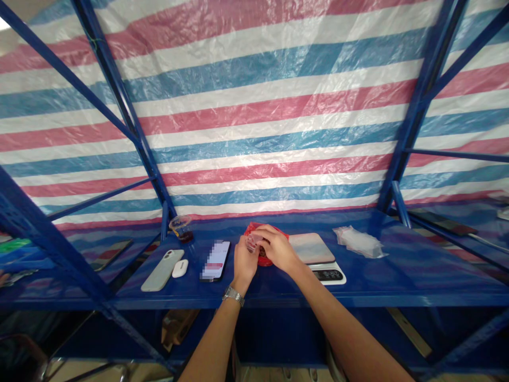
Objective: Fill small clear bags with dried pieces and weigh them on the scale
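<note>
My left hand (245,261), with a metal watch at the wrist, is closed on a small clear plastic bag (251,243). My right hand (277,248) reaches in from the other side, its fingers curled together at the bag's top and partly hiding it. Both hands are over a red plastic bag (283,232) on the blue shelf, with small brownish pieces showing inside. Just right of my right hand stands a digital scale (338,277) with a pale flat plate (312,248). What the small bag contains cannot be made out.
Left of my hands lie a lit phone (217,261), a white earbud case (180,268) and a pale phone (163,270). A clear cup with dark liquid (183,232) stands behind them. Several clear bags (360,242) lie to the right. Blue posts (411,116) frame the shelf (429,276).
</note>
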The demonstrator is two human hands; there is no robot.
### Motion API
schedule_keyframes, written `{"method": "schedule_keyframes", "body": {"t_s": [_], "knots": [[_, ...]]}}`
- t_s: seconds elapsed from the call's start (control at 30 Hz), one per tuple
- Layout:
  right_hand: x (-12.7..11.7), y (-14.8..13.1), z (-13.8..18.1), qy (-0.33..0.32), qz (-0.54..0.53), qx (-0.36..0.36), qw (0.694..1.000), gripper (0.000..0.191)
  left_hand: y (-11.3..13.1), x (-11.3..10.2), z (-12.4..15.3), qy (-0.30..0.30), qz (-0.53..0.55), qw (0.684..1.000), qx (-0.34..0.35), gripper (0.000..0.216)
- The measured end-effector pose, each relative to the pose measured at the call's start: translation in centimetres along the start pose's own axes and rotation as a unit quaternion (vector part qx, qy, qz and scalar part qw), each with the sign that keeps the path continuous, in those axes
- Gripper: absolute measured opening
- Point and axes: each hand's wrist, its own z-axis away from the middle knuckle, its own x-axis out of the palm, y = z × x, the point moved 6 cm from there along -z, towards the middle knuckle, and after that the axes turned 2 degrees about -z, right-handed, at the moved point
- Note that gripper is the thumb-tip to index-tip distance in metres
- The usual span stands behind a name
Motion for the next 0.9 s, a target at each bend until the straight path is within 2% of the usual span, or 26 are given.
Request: {"method": "schedule_keyframes", "body": {"t_s": [0.1, 0.17, 0.27, 0.37, 0.43, 0.5, 0.6, 0.7, 0.8, 0.9], "knots": [[-0.9, 2.2, 0.2, 0.034, 0.041, 0.083, 0.995, 0.035, -0.1, -0.7, -0.4, 0.048, -0.006, 0.999, 0.019, 0.012], [-1.0, 3.3, 0.5, 0.023, 0.077, 0.124, 0.989, 0.034, -0.1, -1.2, -0.6, 0.085, -0.016, 0.996, 0.032, 0.012], [-0.8, 2.7, 0.5, 0.009, 0.089, 0.107, 0.990, 0.035, 0.3, -1.9, -0.6, 0.133, -0.034, 0.989, 0.046, 0.020], [-1.0, -0.3, 0.4, 0.027, 0.022, 0.048, 0.998, 0.030, 1.1, -2.2, -0.1, 0.159, -0.045, 0.985, 0.055, 0.035], [-0.9, -2.3, 0.4, 0.002, -0.006, 0.017, 1.000, 0.027, 1.7, -1.9, 0.3, 0.140, -0.040, 0.987, 0.071, 0.040], [-0.8, -3.4, 0.7, -0.027, 0.021, 0.007, 0.999, 0.026, 2.4, -1.4, 0.6, 0.107, -0.027, 0.989, 0.096, 0.043], [-1.3, -3.0, 1.2, -0.033, 0.075, 0.023, 0.996, 0.032, 3.3, -0.6, 1.1, 0.073, -0.009, 0.990, 0.119, 0.047], [-1.6, -1.7, 1.5, -0.010, 0.036, 0.040, 0.999, 0.039, 3.7, 0.3, 1.3, 0.046, 0.004, 0.992, 0.119, 0.049], [-1.9, -0.3, 1.6, 0.028, -0.047, 0.061, 0.997, 0.033, 4.0, 0.8, 1.3, 0.047, 0.026, 0.993, 0.109, 0.050], [-2.9, 1.2, 1.7, 0.087, -0.120, 0.102, 0.984, 0.032, 4.5, 1.0, 1.2, 0.038, 0.094, 0.991, 0.088, 0.060]]}}
